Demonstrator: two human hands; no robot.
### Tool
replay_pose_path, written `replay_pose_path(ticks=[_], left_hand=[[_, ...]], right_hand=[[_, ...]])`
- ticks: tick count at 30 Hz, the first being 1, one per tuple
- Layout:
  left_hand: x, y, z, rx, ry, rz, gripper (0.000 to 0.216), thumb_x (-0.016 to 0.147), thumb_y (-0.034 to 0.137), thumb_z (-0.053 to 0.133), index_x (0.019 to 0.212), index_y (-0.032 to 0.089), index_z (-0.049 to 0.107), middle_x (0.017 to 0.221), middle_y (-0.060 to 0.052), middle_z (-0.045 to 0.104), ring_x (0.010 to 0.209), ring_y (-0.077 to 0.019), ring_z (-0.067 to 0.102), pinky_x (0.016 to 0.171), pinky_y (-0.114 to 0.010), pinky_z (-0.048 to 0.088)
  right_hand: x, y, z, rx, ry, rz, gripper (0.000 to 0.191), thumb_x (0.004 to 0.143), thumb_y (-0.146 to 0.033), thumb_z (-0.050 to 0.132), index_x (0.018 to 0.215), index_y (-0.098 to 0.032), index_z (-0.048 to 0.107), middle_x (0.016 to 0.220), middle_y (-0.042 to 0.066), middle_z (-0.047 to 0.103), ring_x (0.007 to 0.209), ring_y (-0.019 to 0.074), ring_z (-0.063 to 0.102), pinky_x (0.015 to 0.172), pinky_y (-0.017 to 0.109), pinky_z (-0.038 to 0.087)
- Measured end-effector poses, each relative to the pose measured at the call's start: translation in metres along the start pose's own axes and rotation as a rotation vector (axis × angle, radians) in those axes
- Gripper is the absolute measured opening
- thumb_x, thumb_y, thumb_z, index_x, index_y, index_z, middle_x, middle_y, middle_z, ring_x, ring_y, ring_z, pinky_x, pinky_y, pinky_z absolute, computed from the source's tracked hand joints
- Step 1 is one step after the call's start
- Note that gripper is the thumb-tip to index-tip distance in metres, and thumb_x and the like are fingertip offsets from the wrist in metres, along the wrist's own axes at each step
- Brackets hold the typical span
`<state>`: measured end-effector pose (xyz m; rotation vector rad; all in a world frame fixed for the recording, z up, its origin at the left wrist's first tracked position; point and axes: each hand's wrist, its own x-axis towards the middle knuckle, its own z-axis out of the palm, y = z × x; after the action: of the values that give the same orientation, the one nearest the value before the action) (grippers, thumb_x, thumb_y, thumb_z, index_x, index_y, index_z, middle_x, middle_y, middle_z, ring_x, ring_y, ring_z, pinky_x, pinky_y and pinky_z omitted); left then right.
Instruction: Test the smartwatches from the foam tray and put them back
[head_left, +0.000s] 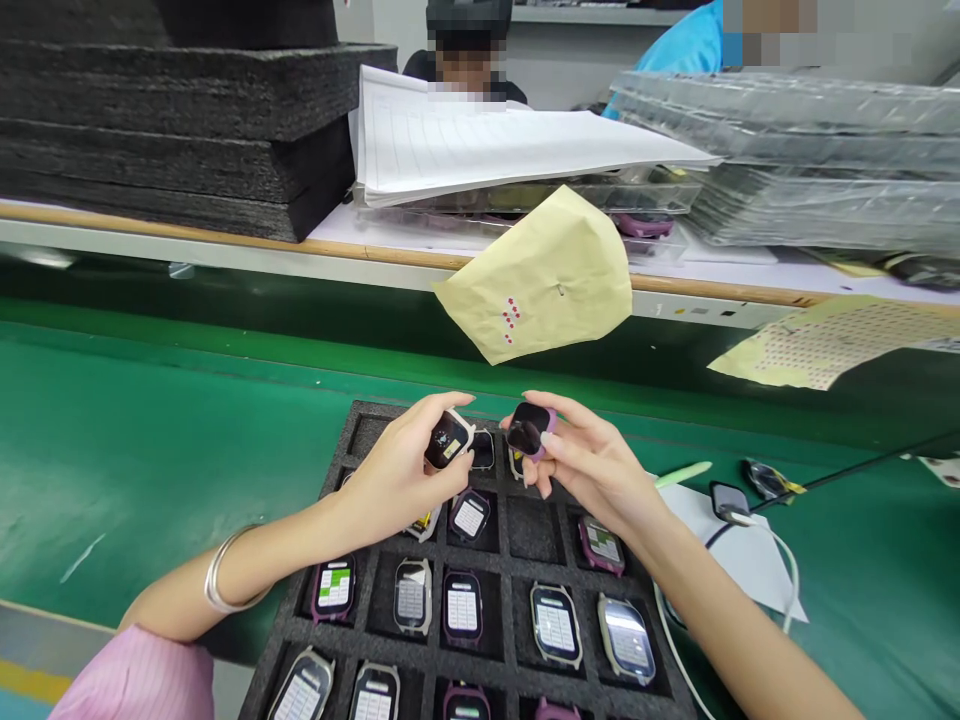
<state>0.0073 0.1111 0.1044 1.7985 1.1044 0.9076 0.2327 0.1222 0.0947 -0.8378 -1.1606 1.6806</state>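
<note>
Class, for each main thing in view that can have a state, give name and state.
Left hand: holding pale watch
Right hand: holding purple watch
Pale watch: screen mostly dark
Purple watch: screen dark
Foam tray: lying flat
Tray watches: several screens lit
Yellow sheet: hanging down
White papers: stacked
Clear plastic trays: stacked

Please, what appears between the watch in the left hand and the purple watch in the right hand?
In the head view, a dark-screened watch in the foam tray appears between them; another watch shows partly below the purple watch.
</note>
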Motion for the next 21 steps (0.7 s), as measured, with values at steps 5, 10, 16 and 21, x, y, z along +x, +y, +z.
replay_pose_path(ticks=[5,10,16,21], left_hand=[[-0.005,-0.002,0.002,0.0,-0.033,-0.034,0.045,0.084,0.021,0.057,0.129,0.021,0.048,0.099,-0.004,0.06,0.081,-0.0171,0.057,0.07,-0.026,0.047],[-0.009,0.002,0.002,0.072,-0.047,-0.005,0.041,0.084,0.018,0.056,0.124,0.021,0.05,0.1,-0.004,0.062,0.083,-0.0176,0.058,0.073,-0.027,0.047],[-0.01,0.005,0.004,0.115,-0.05,0.024,0.041,0.083,0.017,0.055,0.123,0.02,0.048,0.112,-0.008,0.064,0.099,-0.0217,0.061,0.088,-0.032,0.046],[-0.012,0.002,0.006,0.146,-0.056,0.067,0.043,0.085,0.018,0.055,0.127,0.021,0.046,0.123,-0.009,0.062,0.111,-0.0242,0.059,0.092,-0.034,0.047]], right_hand=[[-0.008,0.001,-0.001,0.061,-0.076,0.043,0.046,0.081,-0.025,0.075,0.124,-0.028,0.061,0.092,0.005,0.069,0.059,0.0166,0.069,0.048,0.025,0.055],[-0.011,0.003,-0.003,0.125,-0.147,0.059,0.04,0.082,-0.026,0.074,0.12,-0.025,0.064,0.088,0.006,0.07,0.054,0.016,0.068,0.043,0.022,0.052],[-0.012,0.006,-0.001,0.131,-0.148,0.065,0.039,0.082,-0.024,0.074,0.12,-0.025,0.065,0.082,0.004,0.069,0.055,0.0171,0.068,0.043,0.022,0.053],[-0.013,0.005,0.001,0.137,-0.153,0.061,0.039,0.081,-0.025,0.074,0.119,-0.026,0.065,0.082,0.003,0.068,0.055,0.0172,0.068,0.042,0.023,0.053]])
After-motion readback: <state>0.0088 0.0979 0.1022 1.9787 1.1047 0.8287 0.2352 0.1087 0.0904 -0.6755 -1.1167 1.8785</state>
